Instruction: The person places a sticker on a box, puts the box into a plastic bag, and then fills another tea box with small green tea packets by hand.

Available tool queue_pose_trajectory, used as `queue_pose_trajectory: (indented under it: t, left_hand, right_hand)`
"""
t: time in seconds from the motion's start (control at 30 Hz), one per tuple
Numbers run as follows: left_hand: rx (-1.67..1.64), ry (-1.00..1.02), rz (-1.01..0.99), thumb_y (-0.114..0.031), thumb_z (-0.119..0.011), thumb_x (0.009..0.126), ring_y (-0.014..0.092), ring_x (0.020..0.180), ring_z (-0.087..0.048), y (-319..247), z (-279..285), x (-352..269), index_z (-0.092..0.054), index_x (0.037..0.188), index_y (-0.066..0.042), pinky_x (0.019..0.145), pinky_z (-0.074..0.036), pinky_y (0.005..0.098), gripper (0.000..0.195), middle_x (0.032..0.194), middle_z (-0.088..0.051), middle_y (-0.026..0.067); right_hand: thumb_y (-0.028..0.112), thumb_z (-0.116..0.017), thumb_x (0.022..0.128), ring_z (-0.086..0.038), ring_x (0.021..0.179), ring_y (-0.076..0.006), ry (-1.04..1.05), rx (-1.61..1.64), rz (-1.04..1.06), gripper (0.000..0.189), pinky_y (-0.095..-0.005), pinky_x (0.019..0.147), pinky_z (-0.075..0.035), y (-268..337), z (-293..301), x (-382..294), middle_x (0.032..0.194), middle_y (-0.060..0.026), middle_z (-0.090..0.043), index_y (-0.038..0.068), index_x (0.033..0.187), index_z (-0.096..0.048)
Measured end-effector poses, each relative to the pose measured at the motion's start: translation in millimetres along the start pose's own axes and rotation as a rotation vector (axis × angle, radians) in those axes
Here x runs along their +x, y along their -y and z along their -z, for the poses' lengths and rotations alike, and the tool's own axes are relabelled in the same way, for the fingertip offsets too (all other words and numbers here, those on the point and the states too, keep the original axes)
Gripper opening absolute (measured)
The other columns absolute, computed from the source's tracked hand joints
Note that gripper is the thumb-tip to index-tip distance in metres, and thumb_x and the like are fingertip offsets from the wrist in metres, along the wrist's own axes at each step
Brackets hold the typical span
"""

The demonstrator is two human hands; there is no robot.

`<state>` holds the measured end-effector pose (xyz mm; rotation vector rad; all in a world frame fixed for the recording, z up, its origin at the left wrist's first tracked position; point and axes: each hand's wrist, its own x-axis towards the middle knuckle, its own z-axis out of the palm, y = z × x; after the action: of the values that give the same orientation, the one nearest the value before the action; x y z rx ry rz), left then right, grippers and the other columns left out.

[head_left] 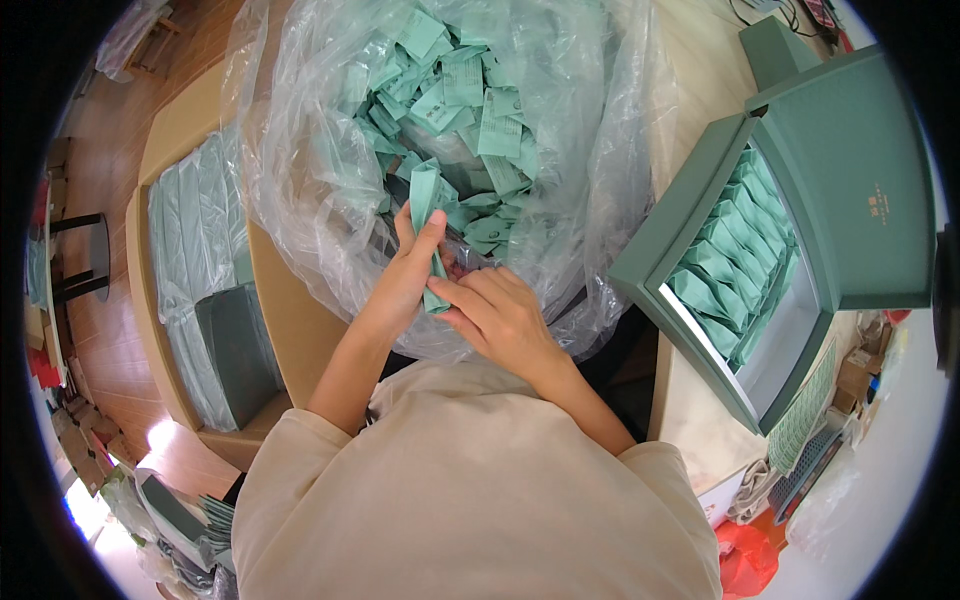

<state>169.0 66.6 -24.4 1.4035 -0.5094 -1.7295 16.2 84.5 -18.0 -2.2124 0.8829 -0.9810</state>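
My left hand (409,262) grips a green paper sachet (425,196), which stands lengthwise between thumb and fingers. With thumb and forefinger, my right hand (495,311) pinches the sachet's lower end. Both hands are over the near side of a large clear plastic bag (315,187), which holds many loose green sachets (461,81), some bearing writing. To the right, a dark green gift box (694,191) is tilted with its lid open. Rows of green sachets (731,262) fill much of it, beside a pale bare part of its inside.
On the left a cardboard carton (262,300) holds plastic-wrapped green boxes (199,217). A smaller green box (776,52) is at the upper right on the cloth-covered table (701,67). A red plastic bag (746,559) lies at the lower right.
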Motion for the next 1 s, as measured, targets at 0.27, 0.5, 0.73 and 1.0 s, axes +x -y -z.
queue_pose_trajectory:
  t: [0.27,0.5,0.73,1.0]
  left_hand:
    - [0.030,0.023,0.071,-0.046,-0.053,0.093,0.010,0.078,-0.045,3.4,-2.5,-0.9,-0.032,0.125,-0.017,0.069,-0.041,0.0259,0.048,0.092,-0.042,-0.0006]
    - [-0.004,0.023,0.112,-0.046,-0.055,0.093,0.010,0.079,-0.046,17.5,-3.1,0.9,-0.034,0.121,-0.018,0.066,-0.042,0.0260,0.046,0.093,-0.043,-0.0008]
    - [-0.106,-0.017,0.120,-0.048,-0.051,0.094,0.015,0.083,-0.054,8.7,-5.7,4.4,-0.037,0.114,-0.015,0.073,-0.050,0.0328,0.042,0.094,-0.050,0.0019]
    - [-0.299,0.238,0.179,-0.055,-0.035,0.097,0.020,0.102,-0.057,19.7,4.0,4.7,-0.044,0.124,-0.005,0.087,-0.049,0.0350,0.057,0.113,-0.055,0.0090]
  right_hand:
    - [0.006,-0.072,0.069,-0.051,0.065,-0.0191,-0.003,-0.021,0.083,0.018,-0.0314,0.056,-0.039,-0.3,-5.7,-1.1,0.074,-0.0025,-0.049,0.005,0.086,-0.065]
    - [0.004,-0.073,0.069,-0.050,0.062,-0.0196,0.028,0.024,0.156,0.014,-0.0322,0.054,-0.038,0.4,-3.7,-7.2,0.071,-0.0034,-0.049,0.004,0.076,-0.060]
    - [0.014,-0.077,0.071,-0.056,0.068,-0.0248,-0.122,0.142,-0.051,0.024,-0.0341,0.058,-0.043,-5.3,-10.0,-12.0,0.078,-0.0061,-0.057,0.004,0.085,-0.061]
    - [0.032,-0.074,0.076,-0.053,0.096,-0.0301,0.059,-0.004,-0.166,0.048,-0.0396,0.079,-0.043,-13.6,-6.9,-10.7,0.112,-0.0130,-0.052,0.006,0.112,-0.057]
